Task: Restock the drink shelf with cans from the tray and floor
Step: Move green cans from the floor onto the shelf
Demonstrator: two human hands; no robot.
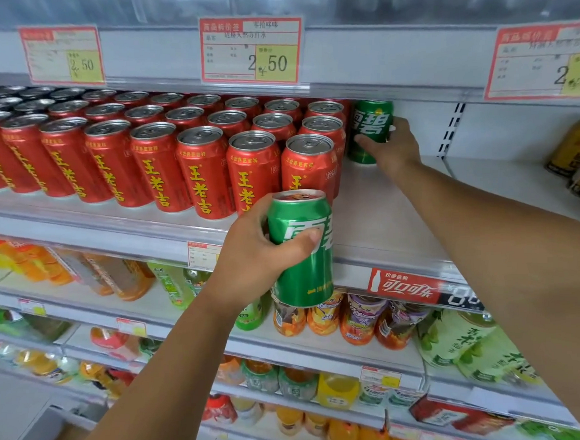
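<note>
The left hand [266, 250], in the centre of the frame, is wrapped around the near green can [300, 252], thumb across the white lettering on its front and fingers curled behind it. The can is upright and held in the air in front of the shelf edge, its top just below the front row of red cans [160, 165]. The right hand [392, 149] reaches further in, toward the upper right of centre, and holds the far green can [372, 129] from its right side, thumb on the front and fingers round the back. That can leans slightly and sits deep on the shelf [381, 209], just beside the right end of the red cans, its base down at the shelf board; whether it fully rests there cannot be told. The red cans stand in tight rows across the left half of this shelf, while the board to the right of them is bare grey. Gold cans [568, 151] show at the right edge. A price tag [251, 50] reading 2.50 hangs from the shelf above. Below, a red strip [404, 286] runs along the shelf front, and bottles [359, 320] of orange, purple and green drinks fill the lower shelves.
</note>
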